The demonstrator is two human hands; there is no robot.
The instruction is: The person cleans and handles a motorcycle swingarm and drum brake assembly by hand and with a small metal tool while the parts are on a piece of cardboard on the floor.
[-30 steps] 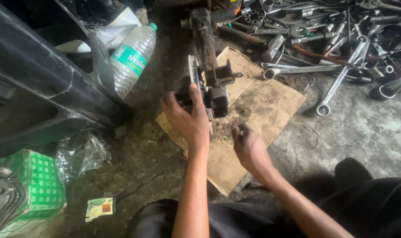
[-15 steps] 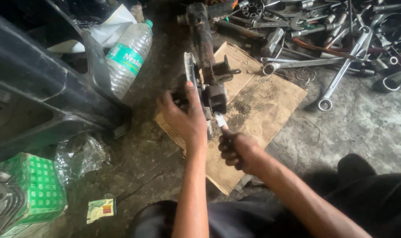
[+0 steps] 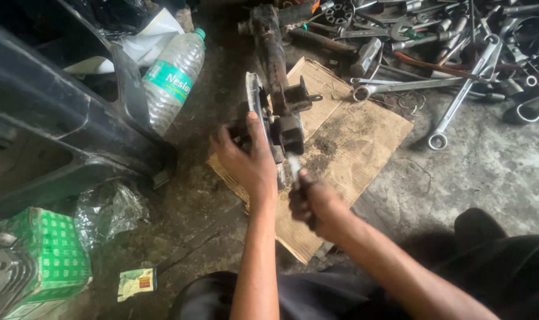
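Nearest me, by my left knee: a small packet on the floor, and a green box beside a crumpled plastic bag.

My right hand is fisted around a short tool whose pale tip points up into the lower end of the metal part. My left hand sits just beside it, fingers curled over the part's left edge, thumb up along its flat plate; I hold it steady.

The part lies greasy and dark on a cardboard sheet, stretching away from me.

Left of it: a black panel and a lying water bottle. Far right: a heap of wrenches.
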